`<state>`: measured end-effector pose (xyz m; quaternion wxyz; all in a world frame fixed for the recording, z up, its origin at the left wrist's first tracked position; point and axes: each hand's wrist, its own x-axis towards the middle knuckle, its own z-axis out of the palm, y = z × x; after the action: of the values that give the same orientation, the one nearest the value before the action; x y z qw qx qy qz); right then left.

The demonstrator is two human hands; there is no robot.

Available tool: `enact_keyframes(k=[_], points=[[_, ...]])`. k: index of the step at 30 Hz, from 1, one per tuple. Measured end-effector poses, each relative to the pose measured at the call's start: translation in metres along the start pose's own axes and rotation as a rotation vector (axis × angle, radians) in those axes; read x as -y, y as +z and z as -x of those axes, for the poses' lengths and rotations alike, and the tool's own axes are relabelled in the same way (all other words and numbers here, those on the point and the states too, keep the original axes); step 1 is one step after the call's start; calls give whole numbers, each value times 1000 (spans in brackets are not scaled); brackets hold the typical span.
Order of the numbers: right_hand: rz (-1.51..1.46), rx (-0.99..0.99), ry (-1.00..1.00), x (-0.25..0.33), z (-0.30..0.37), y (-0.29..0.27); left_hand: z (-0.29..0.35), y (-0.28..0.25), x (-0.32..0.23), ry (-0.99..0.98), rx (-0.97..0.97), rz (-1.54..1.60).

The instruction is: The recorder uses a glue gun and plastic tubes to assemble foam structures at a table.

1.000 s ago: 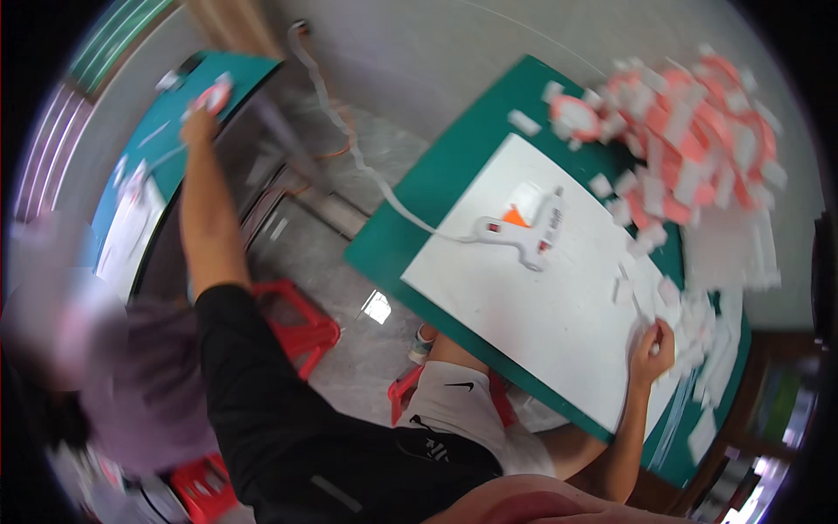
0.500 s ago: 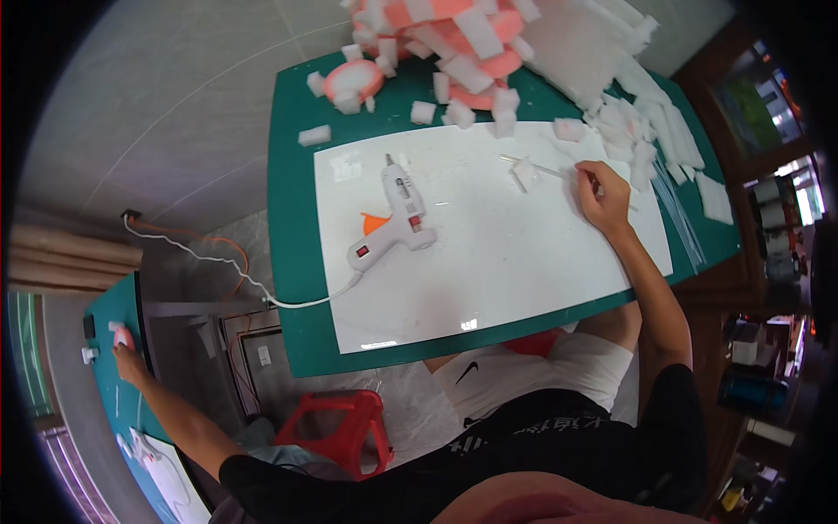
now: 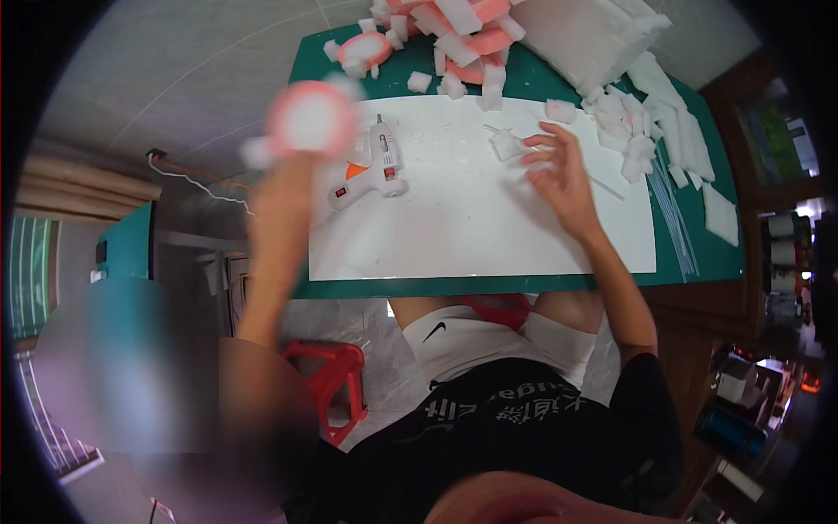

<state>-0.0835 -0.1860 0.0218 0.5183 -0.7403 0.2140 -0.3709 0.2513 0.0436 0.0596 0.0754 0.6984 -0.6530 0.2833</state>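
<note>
On the white sheet that covers the green mat, a small white foam piece is touched by the right hand, whose fingers are loosely curled and slightly spread; whether the piece is actually pinched cannot be told. A round pink-rimmed foam disc is held up by the left hand, above the sheet's left edge; the hand is motion-blurred, so the state of its fingers cannot be told. A white glue gun lies just beside the raised arm, its cord trailing off the table to the left. The gun or its cord could be caught by the left forearm and dragged off the edge. The disc could also slip from an unsteady grip, and the loose foam pieces near the right hand could be scattered.
</note>
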Motion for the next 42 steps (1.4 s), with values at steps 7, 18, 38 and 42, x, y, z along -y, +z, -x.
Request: enact_keyframes(k=[7,18,38,42], points=[[-393,97,345,34,41,13,-42,-30,-197,268,184,216],[-165,-120,161,-2,85,-21,-1,-4,-114,-270,-26,430],[32,-49,51,-1,96,-27,8,-42,-165,-58,-20,727],[7,-22,122,-1,96,-29,3,-52,-185,2,2,771]])
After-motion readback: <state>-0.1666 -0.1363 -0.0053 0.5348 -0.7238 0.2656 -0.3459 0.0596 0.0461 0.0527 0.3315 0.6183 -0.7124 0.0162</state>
